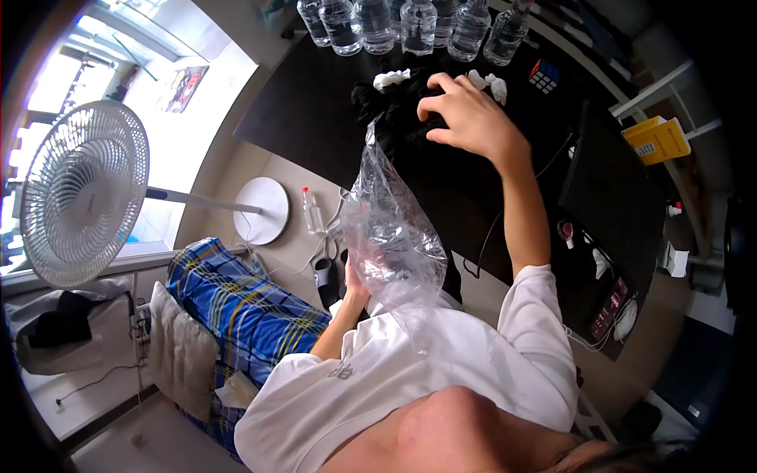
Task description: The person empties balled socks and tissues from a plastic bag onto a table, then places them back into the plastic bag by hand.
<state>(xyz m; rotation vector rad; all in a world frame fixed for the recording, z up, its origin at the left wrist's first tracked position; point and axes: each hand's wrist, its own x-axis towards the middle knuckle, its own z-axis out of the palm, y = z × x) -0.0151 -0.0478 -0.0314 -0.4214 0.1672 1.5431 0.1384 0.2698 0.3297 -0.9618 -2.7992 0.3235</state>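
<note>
Daylight pours through the window on the left of this room, past a white standing fan [85,193] and a bed with a blue plaid cover [240,292]. Seen from the wearer's head, a dark table [303,114] fills the upper middle, its far edge lined with clear plastic bottles [418,27]. Near them I notice a colourful puzzle cube [544,76], well to the right of a heap of black cloth [371,102] with crumpled white pieces [392,80] lying on and beside it.

Over that heap reaches the person's right hand [469,118], fingers spread apart and curved downward, with nothing gripped that I can make out; whether the fingertips touch the cloth, I cannot tell. Close to the person's chest, the left hand [355,282] is against a clear plastic bag [394,221], which rises from the white shirt [441,347] to a narrow point just beside the black heap. Plastic covers those fingers, so I cannot tell how far they are closed. Down on the floor, a red-capped bottle [313,213] stands near the fan's round base [262,211].
</note>
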